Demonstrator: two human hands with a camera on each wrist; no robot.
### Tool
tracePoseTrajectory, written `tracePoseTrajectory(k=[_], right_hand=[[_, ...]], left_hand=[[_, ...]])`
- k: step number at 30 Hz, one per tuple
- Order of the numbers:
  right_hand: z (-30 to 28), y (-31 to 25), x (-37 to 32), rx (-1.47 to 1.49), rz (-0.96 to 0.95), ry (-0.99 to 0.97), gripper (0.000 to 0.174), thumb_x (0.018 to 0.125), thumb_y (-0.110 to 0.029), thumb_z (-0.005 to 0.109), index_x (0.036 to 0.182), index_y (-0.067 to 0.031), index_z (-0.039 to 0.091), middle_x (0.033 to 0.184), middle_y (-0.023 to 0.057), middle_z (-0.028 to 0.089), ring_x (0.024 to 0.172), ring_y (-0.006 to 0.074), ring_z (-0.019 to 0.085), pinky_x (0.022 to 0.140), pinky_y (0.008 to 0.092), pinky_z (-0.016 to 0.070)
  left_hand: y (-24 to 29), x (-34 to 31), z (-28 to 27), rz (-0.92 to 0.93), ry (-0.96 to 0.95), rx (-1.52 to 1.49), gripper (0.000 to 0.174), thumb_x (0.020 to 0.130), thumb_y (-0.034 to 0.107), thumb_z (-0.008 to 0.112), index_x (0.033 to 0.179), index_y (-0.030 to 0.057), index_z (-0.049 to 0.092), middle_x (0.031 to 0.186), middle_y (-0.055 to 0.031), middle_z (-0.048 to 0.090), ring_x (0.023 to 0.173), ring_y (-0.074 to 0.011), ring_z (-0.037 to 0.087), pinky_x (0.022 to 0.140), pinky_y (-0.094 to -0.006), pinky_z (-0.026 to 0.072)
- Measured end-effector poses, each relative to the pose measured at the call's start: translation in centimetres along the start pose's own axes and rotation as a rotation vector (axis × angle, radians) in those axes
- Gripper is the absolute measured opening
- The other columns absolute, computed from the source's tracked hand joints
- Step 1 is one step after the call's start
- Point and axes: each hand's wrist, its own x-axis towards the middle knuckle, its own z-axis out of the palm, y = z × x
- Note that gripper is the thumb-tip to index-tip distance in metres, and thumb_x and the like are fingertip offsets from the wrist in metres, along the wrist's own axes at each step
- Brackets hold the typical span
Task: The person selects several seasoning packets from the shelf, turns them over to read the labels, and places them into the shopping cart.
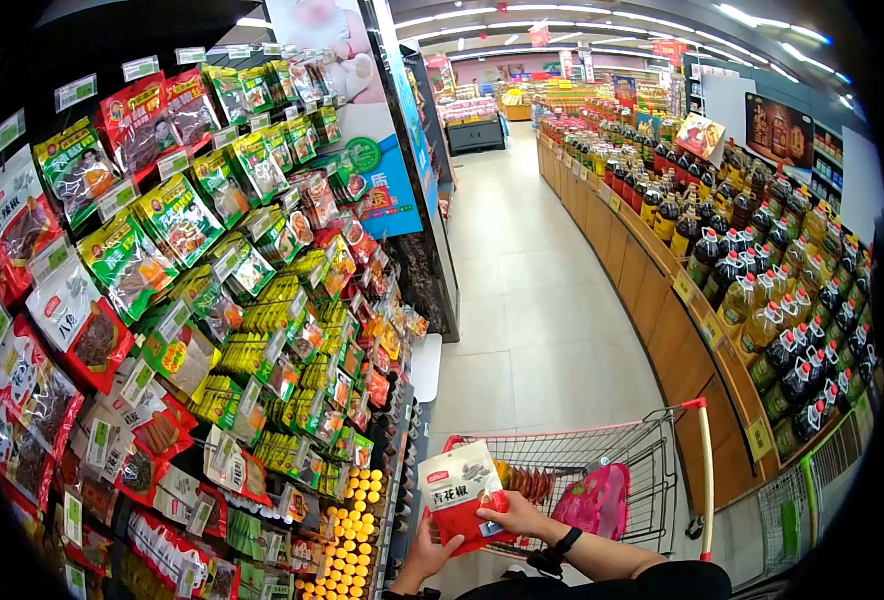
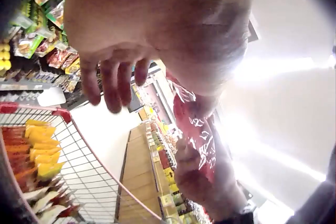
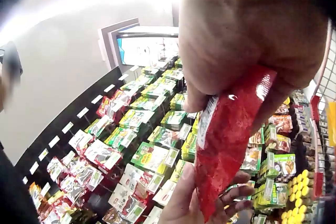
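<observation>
A white and red bag of green Sichuan peppercorns (image 1: 449,475) is held upright over the near left corner of the shopping cart (image 1: 662,440). My right hand (image 1: 522,518) grips its right side, the thumb lying across the printed front. At the lower left edge, my left hand (image 1: 427,553) holds the bag with its thumb on the front. In the left wrist view the left fingers (image 2: 109,83) spread loosely beyond the bag. Seen edge-on in the right wrist view, the red bag (image 3: 231,134) runs down from the right hand (image 3: 252,35) between the left thumb and fingers.
Hooks of spice packets (image 1: 167,225) fill the rack at my left, with yellow-capped jars (image 1: 347,540) low down. Yellow and red packets (image 2: 44,148) and a pink bag (image 1: 602,500) lie in the cart. Oil bottles (image 1: 762,325) line the wooden counter (image 1: 652,325) across the aisle.
</observation>
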Motion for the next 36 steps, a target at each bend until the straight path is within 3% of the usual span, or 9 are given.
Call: tracePoseTrajectory(k=[4, 7, 13, 18, 24, 30, 31, 34, 36], right_hand=[[-0.3, -0.4, 1.5, -0.183, -0.024, -0.075, 0.051, 0.090, -0.048, 0.067, 0.105, 0.0015, 0.066, 0.084, 0.0088, 0.069, 0.076, 0.0144, 0.061, 0.071, 0.0317, 0.0500], [-0.4, -1.4, 2.2, -0.169, 0.033, -0.069, 0.055, 0.087, -0.048, 0.070, 0.108, 0.0023, 0.063, 0.087, 0.0109, 0.068, 0.078, 0.0162, 0.062, 0.071, 0.0318, 0.0505], [0.6, -1.0, 2.0, -0.345, -0.066, 0.172, 0.062, 0.079, -0.042, 0.081, 0.112, 0.0016, 0.052, 0.088, 0.0091, 0.060, 0.077, 0.0162, 0.059, 0.069, 0.0295, 0.0503], [2.4, -2.4, 0.7, -0.193, -0.164, -0.060, 0.071, 0.081, -0.040, 0.079, 0.127, 0.0020, 0.047, 0.110, 0.0139, 0.057, 0.098, 0.0210, 0.057, 0.086, 0.0329, 0.0485], [8.2, -4.8, 0.5, -0.215, -0.260, -0.210, 0.071, 0.084, -0.041, 0.075, 0.134, 0.0007, 0.048, 0.119, 0.0160, 0.059, 0.115, 0.0238, 0.055, 0.101, 0.0352, 0.0422], [12.2, -3.2, 1.3, -0.285, -0.236, 0.084, 0.041, 0.091, -0.031, 0.069, 0.117, -0.0011, 0.061, 0.102, 0.0107, 0.070, 0.090, 0.0171, 0.064, 0.083, 0.0340, 0.0504], [13.1, -4.8, 0.8, -0.289, -0.212, 0.088, 0.041, 0.091, -0.032, 0.069, 0.117, -0.0011, 0.062, 0.099, 0.0102, 0.070, 0.088, 0.0159, 0.063, 0.080, 0.0327, 0.0506], [16.2, -8.8, -0.7, -0.265, -0.109, 0.056, 0.038, 0.090, -0.033, 0.071, 0.105, 0.0003, 0.063, 0.080, 0.0063, 0.064, 0.073, 0.0122, 0.057, 0.067, 0.0306, 0.0478], [17.4, -7.5, 0.3, -0.253, -0.077, -0.038, 0.035, 0.090, -0.033, 0.071, 0.098, 0.0007, 0.064, 0.071, 0.0034, 0.060, 0.067, 0.0098, 0.052, 0.060, 0.0296, 0.0449]], left_hand=[[-3.5, 0.7, -0.1, 0.077, -0.249, -0.147, 0.074, 0.082, 0.035, 0.078, 0.132, -0.0051, 0.041, 0.114, -0.0180, 0.064, 0.108, -0.0247, 0.061, 0.093, -0.0364, 0.0478], [8.3, -2.1, 0.5, 0.264, 0.058, -0.118, 0.028, 0.083, 0.026, 0.074, 0.101, 0.0055, 0.071, 0.097, -0.0158, 0.071, 0.087, -0.0325, 0.068, 0.074, -0.0388, 0.0535], [6.9, -1.7, -0.1, 0.228, 0.100, 0.312, 0.040, 0.082, 0.037, 0.074, 0.106, 0.0055, 0.068, 0.088, -0.0184, 0.070, 0.079, -0.0371, 0.067, 0.070, -0.0421, 0.0529], [6.6, -1.6, -2.0, 0.116, 0.008, 0.320, 0.044, 0.084, 0.040, 0.070, 0.109, 0.0047, 0.065, 0.096, -0.0229, 0.068, 0.089, -0.0426, 0.064, 0.072, -0.0464, 0.0515], [0.1, -1.8, -4.8, 0.611, -0.017, 0.590, 0.071, 0.083, 0.042, 0.072, 0.135, 0.0071, 0.039, 0.108, -0.0222, 0.061, 0.097, -0.0449, 0.061, 0.081, -0.0507, 0.0504], [-3.3, -1.9, -9.0, 0.403, -0.074, 0.338, 0.077, 0.081, 0.040, 0.076, 0.134, -0.0001, 0.038, 0.124, -0.0234, 0.050, 0.112, -0.0412, 0.055, 0.089, -0.0485, 0.0491], [-4.0, -2.1, -9.9, 0.519, 0.135, 0.652, 0.072, 0.081, 0.035, 0.078, 0.132, -0.0010, 0.043, 0.120, -0.0194, 0.056, 0.107, -0.0332, 0.060, 0.090, -0.0446, 0.0496], [-6.4, -3.0, -12.8, 0.203, 0.203, 0.071, 0.047, 0.081, 0.028, 0.077, 0.115, -0.0006, 0.060, 0.110, -0.0154, 0.067, 0.102, -0.0273, 0.064, 0.088, -0.0368, 0.0489], [-9.6, -2.9, -13.9, 0.286, -0.012, -0.328, 0.066, 0.081, 0.030, 0.080, 0.130, -0.0007, 0.048, 0.121, -0.0152, 0.060, 0.105, -0.0258, 0.062, 0.091, -0.0405, 0.0502]])
